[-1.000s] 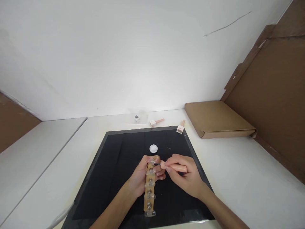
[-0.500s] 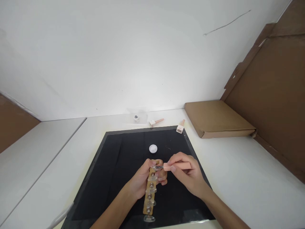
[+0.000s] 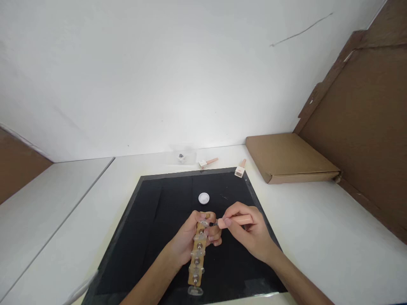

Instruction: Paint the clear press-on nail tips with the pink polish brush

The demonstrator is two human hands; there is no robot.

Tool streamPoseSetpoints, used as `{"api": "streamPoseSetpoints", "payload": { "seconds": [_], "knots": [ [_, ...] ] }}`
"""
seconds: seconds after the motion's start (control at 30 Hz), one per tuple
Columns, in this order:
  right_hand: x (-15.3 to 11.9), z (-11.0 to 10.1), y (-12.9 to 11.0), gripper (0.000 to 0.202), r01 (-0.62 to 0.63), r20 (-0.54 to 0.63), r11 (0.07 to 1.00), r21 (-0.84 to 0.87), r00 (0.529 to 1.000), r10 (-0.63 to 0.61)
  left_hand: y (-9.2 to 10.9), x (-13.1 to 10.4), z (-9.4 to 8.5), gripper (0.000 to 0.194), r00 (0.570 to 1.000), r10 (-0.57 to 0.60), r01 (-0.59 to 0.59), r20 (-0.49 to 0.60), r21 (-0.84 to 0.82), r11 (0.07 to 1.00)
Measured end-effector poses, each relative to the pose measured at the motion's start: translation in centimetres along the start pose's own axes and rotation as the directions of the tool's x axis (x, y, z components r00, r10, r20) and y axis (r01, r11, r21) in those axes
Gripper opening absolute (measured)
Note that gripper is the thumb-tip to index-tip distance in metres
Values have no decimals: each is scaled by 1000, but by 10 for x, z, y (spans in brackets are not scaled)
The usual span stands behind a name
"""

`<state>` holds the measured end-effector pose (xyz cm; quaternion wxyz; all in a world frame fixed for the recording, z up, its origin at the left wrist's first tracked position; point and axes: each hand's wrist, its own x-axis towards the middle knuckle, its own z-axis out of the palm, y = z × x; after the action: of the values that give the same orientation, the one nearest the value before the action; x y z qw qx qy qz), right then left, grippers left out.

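My left hand (image 3: 187, 237) is closed around the far end of a tan strip (image 3: 198, 254), a nail tip stand with metal studs along it. Several clear nail tips (image 3: 195, 291) sit across the strip, one at its near end. Between the thumb and fingers of my right hand (image 3: 249, 233) is a nail polish brush (image 3: 240, 220) with a pink handle, held level. Its dark bristle end points left, close to the clear tip at the strip's far end; whether it touches cannot be made out. Beyond my hands a small round white dish (image 3: 204, 198) lies on the black mat.
The black mat (image 3: 168, 199) covers the white table. At its far edge are two white bottles with pink caps (image 3: 202, 164) (image 3: 239, 171). A clear tray (image 3: 190, 157) holds a small item. A flat cardboard box (image 3: 292, 159) lies right, against brown cardboard.
The strip's near end has swung slightly left and the strip has turned a little. The brush in my right hand has tilted slightly, its bristles now nearer the right edge of the far nail tip.
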<state>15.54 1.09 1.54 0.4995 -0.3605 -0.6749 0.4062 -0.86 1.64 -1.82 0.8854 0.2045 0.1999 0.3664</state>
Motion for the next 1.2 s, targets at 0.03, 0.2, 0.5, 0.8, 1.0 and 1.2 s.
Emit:
{"api": "streamPoseSetpoints", "payload": {
  "seconds": [0.03,0.2,0.5,0.8,1.0,1.2],
  "knots": [
    [-1,0,0,18,-7,-5,1000,2,1000,7,0,0,0,16,1000,0,0,10,12,1000],
    [-2,-2,4,16,-3,-52,998,57,999,6,-1,0,1,19,999,14,-19,43,129,992],
    [-1,-1,5,11,-93,108,972,214,992,71,-5,-2,5,27,1000,11,-16,23,226,974],
    [0,-3,7,18,-155,96,984,89,985,146,-2,-1,4,20,999,18,-25,39,182,983],
    [1,-3,7,21,-182,95,980,75,980,175,-2,-2,5,18,999,24,-31,39,180,983],
    [2,-3,4,20,-190,98,976,105,979,180,-2,-1,4,14,999,20,-26,40,166,986]
  ]
}}
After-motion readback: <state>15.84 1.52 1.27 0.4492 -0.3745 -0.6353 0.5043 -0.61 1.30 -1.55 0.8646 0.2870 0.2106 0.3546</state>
